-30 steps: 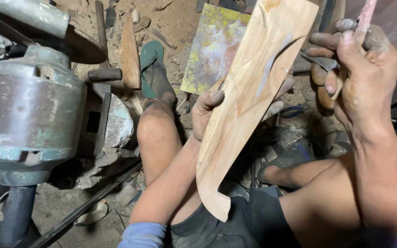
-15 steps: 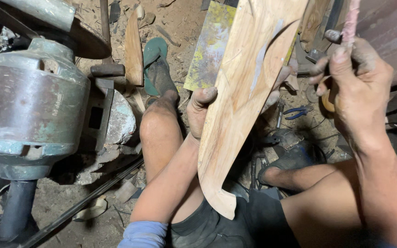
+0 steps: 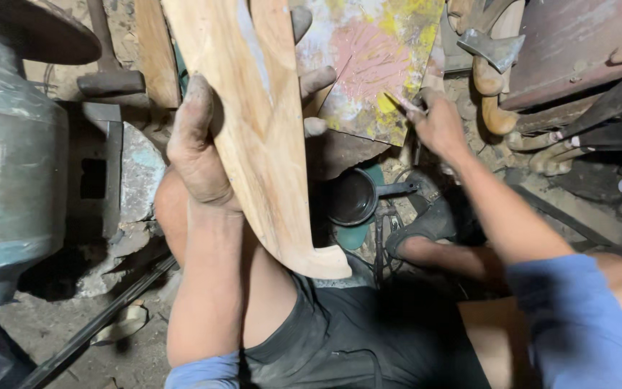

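Change in right hand (image 3: 437,122): a second ago raised beside the plank with a thin pink stick; now lowered, stretched forward to the lower edge of the board.
Change in plank (image 3: 264,137): earlier leaning up to the right; now leaning up to the left, top running out past the upper edge of view.
Change in left hand (image 3: 206,148): as before clamped on the plank, now seen higher and closer.
Left hand grip: thumb on the near face, fingertips (image 3: 318,79) curling round the far edge, closed firmly on the wood.
Right hand grip: fingers pinched together at the board, something thin and yellowish at the tips; too small to tell what it is.
Plank look: pale, bare wood, long and flat, edges curved; a grey streak along the upper part; lower end widening into a short squared foot above the dark shorts (image 3: 354,338).
Plank place: held in the air over the lap, between the knees.
Board (image 3: 372,65): flat panel smeared with yellow, pink and white, propped just behind the plank.
Pan (image 3: 354,198): small, black, on the ground below the board.
Machine (image 3: 12,166): large grey-green metal body at the left edge.
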